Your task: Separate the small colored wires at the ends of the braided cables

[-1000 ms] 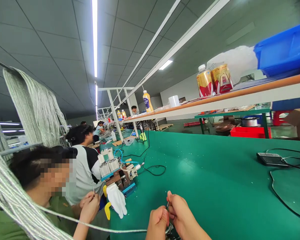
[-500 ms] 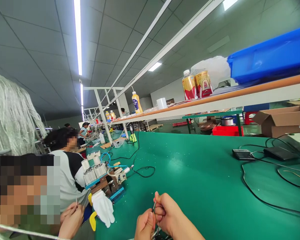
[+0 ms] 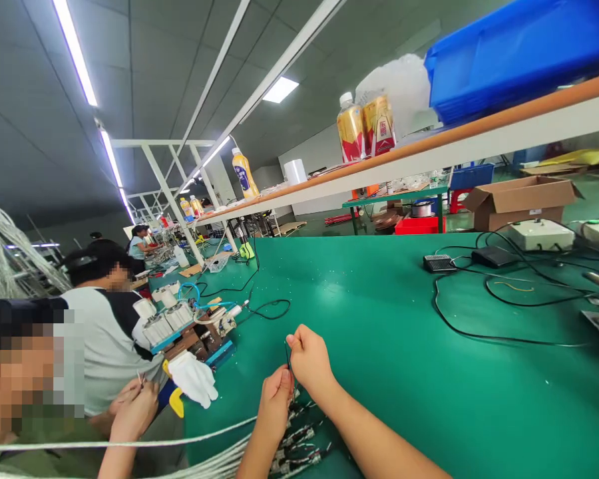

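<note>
My left hand (image 3: 276,394) is closed in a pinch, thumb up, low in the middle of the view. From its top rises a thin dark wire (image 3: 287,356). Just above and to the right, my right hand (image 3: 310,358) is closed around the upper part of that wire, its fingertips partly hidden. A white cable (image 3: 214,432) runs in from the left and passes behind my left wrist. Under my forearms lies a bundle of white cables (image 3: 224,458), whose stripped ends (image 3: 302,439) show metal parts and loose wires.
A small bench machine (image 3: 192,326) with a white glove (image 3: 194,379) stands left on the green table (image 3: 369,346). Two co-workers sit there; the nearer one's hands (image 3: 137,406) hold something thin. Black cords (image 3: 459,326) and a pedal (image 3: 496,256) lie right. A shelf (image 3: 379,169) crosses above.
The view has shifted down and right, so more of the cable bundle shows. My right hand has risen relative to my left, and a longer stretch of dark wire shows between them.
</note>
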